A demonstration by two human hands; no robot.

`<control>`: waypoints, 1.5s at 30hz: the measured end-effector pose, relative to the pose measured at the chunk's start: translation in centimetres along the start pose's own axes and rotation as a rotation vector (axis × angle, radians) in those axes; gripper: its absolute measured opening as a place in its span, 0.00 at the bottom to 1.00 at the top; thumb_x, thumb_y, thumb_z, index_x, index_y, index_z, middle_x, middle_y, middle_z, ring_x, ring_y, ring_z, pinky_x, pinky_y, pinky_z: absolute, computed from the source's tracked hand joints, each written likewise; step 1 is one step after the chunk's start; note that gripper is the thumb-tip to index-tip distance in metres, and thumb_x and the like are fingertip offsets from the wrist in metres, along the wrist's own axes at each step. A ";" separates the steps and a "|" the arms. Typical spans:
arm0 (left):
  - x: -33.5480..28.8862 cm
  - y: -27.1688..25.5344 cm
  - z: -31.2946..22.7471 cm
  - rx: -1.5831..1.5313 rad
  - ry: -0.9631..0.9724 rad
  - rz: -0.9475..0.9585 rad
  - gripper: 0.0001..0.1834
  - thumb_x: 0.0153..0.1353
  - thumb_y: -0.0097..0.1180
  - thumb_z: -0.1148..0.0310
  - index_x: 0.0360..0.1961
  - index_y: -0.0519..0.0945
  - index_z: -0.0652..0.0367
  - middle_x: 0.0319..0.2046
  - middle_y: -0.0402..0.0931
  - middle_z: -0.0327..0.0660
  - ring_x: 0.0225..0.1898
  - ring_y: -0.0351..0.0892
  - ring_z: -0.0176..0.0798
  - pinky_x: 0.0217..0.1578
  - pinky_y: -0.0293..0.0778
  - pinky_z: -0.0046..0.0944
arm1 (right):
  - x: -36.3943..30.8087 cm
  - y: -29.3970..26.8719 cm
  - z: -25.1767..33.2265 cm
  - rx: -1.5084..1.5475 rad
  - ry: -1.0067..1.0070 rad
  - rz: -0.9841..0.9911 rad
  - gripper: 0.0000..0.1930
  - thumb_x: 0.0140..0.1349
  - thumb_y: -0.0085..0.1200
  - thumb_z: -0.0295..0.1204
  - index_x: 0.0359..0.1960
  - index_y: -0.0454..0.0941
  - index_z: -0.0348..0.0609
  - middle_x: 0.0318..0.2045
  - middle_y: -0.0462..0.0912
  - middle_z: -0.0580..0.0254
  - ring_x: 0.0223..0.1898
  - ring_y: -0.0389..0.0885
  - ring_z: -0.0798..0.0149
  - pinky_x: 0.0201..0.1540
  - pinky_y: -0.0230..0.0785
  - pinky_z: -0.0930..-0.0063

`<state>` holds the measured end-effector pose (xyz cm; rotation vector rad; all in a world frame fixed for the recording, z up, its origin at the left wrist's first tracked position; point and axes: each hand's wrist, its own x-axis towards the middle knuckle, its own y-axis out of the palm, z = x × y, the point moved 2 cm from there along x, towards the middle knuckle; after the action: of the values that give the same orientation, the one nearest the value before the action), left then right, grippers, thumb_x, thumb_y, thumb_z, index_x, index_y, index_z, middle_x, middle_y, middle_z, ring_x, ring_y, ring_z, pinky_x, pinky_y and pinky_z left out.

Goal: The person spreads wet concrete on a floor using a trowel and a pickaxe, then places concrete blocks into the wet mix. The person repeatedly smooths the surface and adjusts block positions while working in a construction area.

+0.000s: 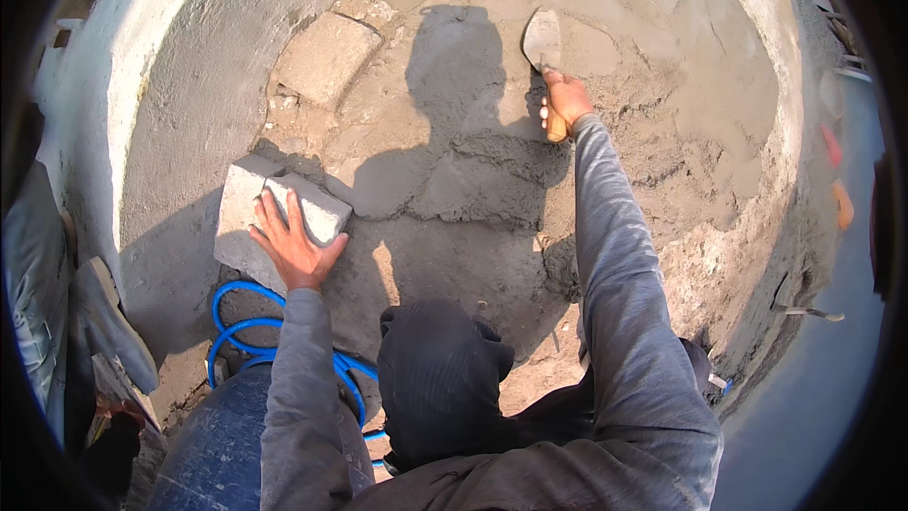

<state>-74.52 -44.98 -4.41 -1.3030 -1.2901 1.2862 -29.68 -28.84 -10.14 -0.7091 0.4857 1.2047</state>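
My right hand point(566, 104) is closed around the wooden handle of a trowel point(543, 38), whose metal blade lies on wet grey mortar point(662, 57) at the far side. Nearer and to the left, my left hand point(295, 244) rests with fingers spread on a grey stone block point(320, 206). Against that block stands another pale block point(238, 191), partly behind my hand. A ridge of rougher mortar point(511, 156) runs across the middle, just left of my right forearm.
A flat slab point(329, 59) lies at the upper left beside a curved plastered wall point(213, 57). Blue hose point(248, 324) coils near a dark blue drum point(213, 449). Another person's shoe point(113, 322) shows at the left edge. A low curved rim point(780, 66) bounds the right side.
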 end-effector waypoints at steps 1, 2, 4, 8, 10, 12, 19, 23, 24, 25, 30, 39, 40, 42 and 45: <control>-0.1 0.1 0.2 0.001 0.008 -0.002 0.60 0.33 0.68 0.41 0.70 0.58 0.48 0.72 0.40 0.52 0.73 0.36 0.58 0.67 0.33 0.66 | -1.9 5.0 1.3 0.009 0.027 0.167 0.20 0.66 0.49 0.43 0.50 0.70 0.39 0.21 0.71 0.64 0.14 0.72 0.69 0.13 0.70 0.70; -0.2 0.3 0.0 -0.009 0.025 0.000 0.60 0.33 0.68 0.41 0.70 0.57 0.48 0.72 0.40 0.52 0.73 0.36 0.58 0.67 0.33 0.65 | -2.6 8.5 1.9 -0.183 -0.006 0.271 0.20 0.66 0.49 0.43 0.49 0.70 0.39 0.22 0.70 0.66 0.16 0.72 0.72 0.14 0.69 0.72; 0.4 0.5 -0.2 -0.019 0.043 -0.017 0.60 0.33 0.68 0.41 0.70 0.57 0.48 0.73 0.39 0.52 0.73 0.36 0.58 0.67 0.32 0.65 | -2.9 11.2 2.8 -0.567 -0.179 0.322 0.21 0.66 0.48 0.42 0.51 0.69 0.36 0.32 0.78 0.51 0.30 0.81 0.56 0.32 0.75 0.61; -0.3 0.3 0.8 -0.016 0.037 -0.019 0.60 0.33 0.68 0.42 0.70 0.58 0.48 0.73 0.40 0.52 0.73 0.35 0.57 0.68 0.30 0.64 | -2.0 6.3 1.6 -1.137 -0.325 0.182 0.26 0.66 0.46 0.44 0.54 0.69 0.33 0.48 0.78 0.37 0.53 0.76 0.41 0.56 0.69 0.55; -0.4 0.3 0.7 -0.025 0.043 -0.024 0.60 0.33 0.68 0.42 0.70 0.58 0.49 0.73 0.40 0.52 0.73 0.35 0.57 0.68 0.31 0.65 | 0.1 -1.5 0.1 -1.156 -0.248 -0.026 0.26 0.66 0.46 0.46 0.52 0.69 0.31 0.45 0.79 0.36 0.51 0.77 0.41 0.55 0.70 0.55; -0.3 0.7 0.3 -0.049 0.048 -0.031 0.60 0.32 0.68 0.43 0.69 0.58 0.49 0.72 0.41 0.53 0.73 0.36 0.57 0.67 0.31 0.65 | 0.5 -9.2 -3.3 -1.073 -0.136 -0.200 0.27 0.66 0.45 0.46 0.50 0.70 0.29 0.43 0.80 0.34 0.49 0.78 0.40 0.54 0.70 0.55; -0.5 0.7 0.2 -0.017 0.026 -0.028 0.59 0.33 0.70 0.46 0.69 0.58 0.49 0.72 0.42 0.53 0.73 0.37 0.58 0.67 0.33 0.68 | -11.1 -11.2 -11.1 -0.121 0.255 0.017 0.22 0.67 0.47 0.46 0.50 0.69 0.39 0.24 0.77 0.56 0.19 0.78 0.61 0.21 0.75 0.64; 0.1 1.2 -0.7 -0.020 0.059 -0.028 0.59 0.33 0.71 0.46 0.69 0.59 0.49 0.72 0.42 0.53 0.73 0.37 0.58 0.66 0.33 0.69 | -18.8 -3.5 -14.6 -0.372 0.226 0.433 0.18 0.66 0.50 0.44 0.43 0.67 0.40 0.19 0.75 0.59 0.15 0.76 0.61 0.17 0.70 0.64; 0.0 1.2 -0.6 -0.013 0.058 -0.027 0.59 0.33 0.71 0.46 0.69 0.59 0.49 0.72 0.43 0.53 0.73 0.37 0.58 0.66 0.33 0.68 | -19.7 -3.4 -16.7 -0.615 0.028 0.426 0.18 0.66 0.50 0.43 0.43 0.67 0.40 0.21 0.77 0.54 0.17 0.77 0.56 0.20 0.71 0.61; 0.0 1.2 -0.6 -0.017 0.061 -0.030 0.59 0.33 0.71 0.45 0.69 0.58 0.48 0.72 0.43 0.52 0.73 0.37 0.58 0.66 0.33 0.68 | -20.3 -4.0 -18.6 -0.858 -0.181 0.407 0.18 0.66 0.50 0.43 0.43 0.67 0.39 0.23 0.78 0.49 0.19 0.79 0.50 0.23 0.72 0.58; -0.4 1.0 0.5 -0.019 0.049 -0.048 0.59 0.35 0.69 0.41 0.70 0.57 0.47 0.72 0.42 0.52 0.73 0.37 0.57 0.67 0.32 0.68 | -16.9 -9.4 -15.9 -0.873 -0.438 -0.036 0.19 0.66 0.49 0.43 0.44 0.67 0.38 0.24 0.80 0.43 0.22 0.81 0.44 0.27 0.73 0.56; -0.7 2.1 0.9 0.038 0.077 -0.134 0.59 0.36 0.62 0.29 0.69 0.59 0.45 0.72 0.44 0.52 0.73 0.39 0.57 0.65 0.37 0.68 | -17.7 7.9 -13.2 -0.911 -0.260 0.801 0.21 0.67 0.47 0.46 0.42 0.69 0.36 0.22 0.79 0.52 0.19 0.79 0.57 0.22 0.73 0.62; -0.6 2.0 1.1 0.035 0.078 -0.132 0.59 0.36 0.62 0.29 0.69 0.60 0.46 0.72 0.44 0.52 0.73 0.39 0.56 0.65 0.37 0.68 | -18.6 8.1 -15.1 -1.136 -0.501 0.788 0.20 0.67 0.47 0.46 0.42 0.69 0.37 0.24 0.80 0.49 0.23 0.81 0.52 0.25 0.74 0.59; -1.1 1.8 1.8 0.063 0.070 -0.148 0.58 0.38 0.60 0.28 0.69 0.60 0.45 0.72 0.45 0.52 0.72 0.41 0.56 0.65 0.38 0.68 | -18.4 8.7 -14.3 -1.356 -0.726 0.704 0.20 0.67 0.47 0.45 0.42 0.69 0.37 0.29 0.81 0.43 0.29 0.83 0.45 0.31 0.75 0.53; -1.0 1.6 1.4 0.052 0.095 -0.183 0.56 0.40 0.58 0.29 0.69 0.60 0.45 0.71 0.46 0.51 0.72 0.42 0.56 0.66 0.38 0.67 | -14.4 8.8 -7.6 -1.254 -0.562 0.518 0.20 0.67 0.47 0.44 0.45 0.69 0.37 0.36 0.81 0.36 0.40 0.81 0.40 0.43 0.74 0.50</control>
<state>-75.71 -46.18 -6.02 -1.1675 -1.2699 1.1102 -42.21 -42.29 -7.68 -1.2520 -0.7009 2.1112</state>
